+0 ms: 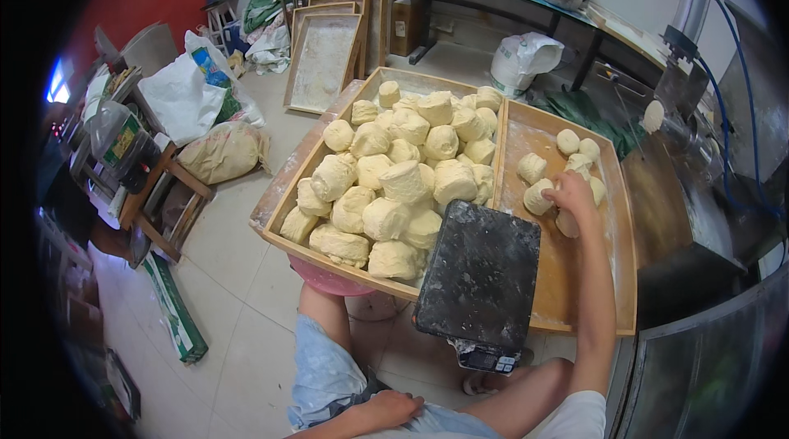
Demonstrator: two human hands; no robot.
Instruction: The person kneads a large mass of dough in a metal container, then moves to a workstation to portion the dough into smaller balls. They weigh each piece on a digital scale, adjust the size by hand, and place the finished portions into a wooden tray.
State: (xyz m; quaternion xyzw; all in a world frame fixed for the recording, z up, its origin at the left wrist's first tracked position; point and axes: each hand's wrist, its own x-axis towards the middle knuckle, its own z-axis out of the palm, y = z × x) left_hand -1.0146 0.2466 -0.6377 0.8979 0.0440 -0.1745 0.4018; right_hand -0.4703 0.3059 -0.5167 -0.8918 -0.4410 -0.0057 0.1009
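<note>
My right hand (572,193) reaches into the right wooden tray (548,291), among several small pale dough pieces. Its thumb touches a dough piece (537,197); the palm and fingers hide whether anything is gripped. On my lap, over light blue denim shorts (323,371), rests my left hand (391,408), fingers curled and nothing seen in it. A floury black digital scale (484,272) lies across the front where the two trays meet, its platform bare. Large lumps of dough (404,183) are heaped in the left wooden tray (290,205).
A pink basin (330,278) shows under the left tray's front edge. Metal machinery (684,94) with blue hoses stands at the right. Floury wooden trays (323,60) lean upright behind. Sacks (222,152) and a wooden stool (163,198) are on the left.
</note>
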